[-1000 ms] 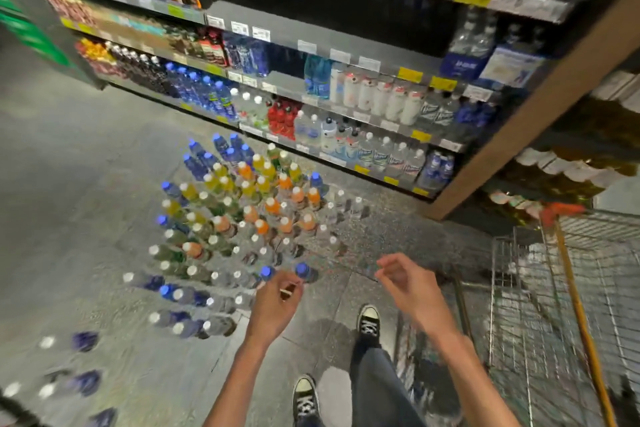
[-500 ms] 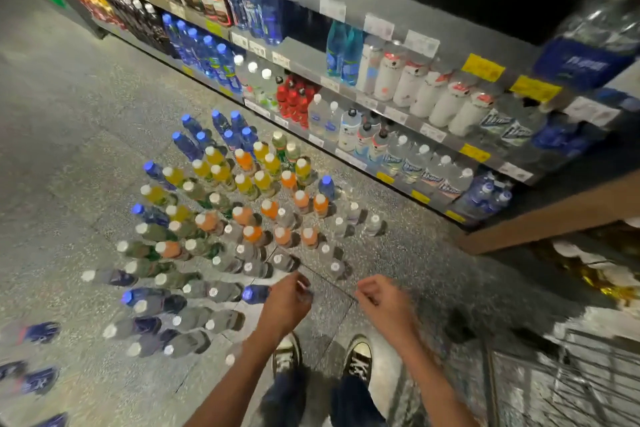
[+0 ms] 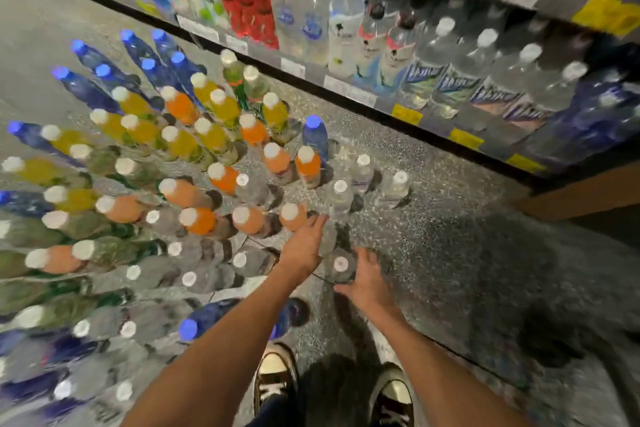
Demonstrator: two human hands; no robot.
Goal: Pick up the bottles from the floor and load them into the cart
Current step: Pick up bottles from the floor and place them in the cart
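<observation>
Clear bottle [image 3: 340, 265] stands upright on the speckled floor [image 3: 450, 253] between both hands. Left hand [image 3: 302, 246] and right hand [image 3: 367, 282] flank it, fingers spread wide, gripping nothing.

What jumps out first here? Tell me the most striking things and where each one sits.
The crowd of upright plastic drink bottles with orange, yellow and blue contents covers the speckled grey floor on the left. Along the top right runs a low store shelf of clear water bottles. At centre, the left hand and right hand reach down either side of a clear white-capped bottle.
</observation>
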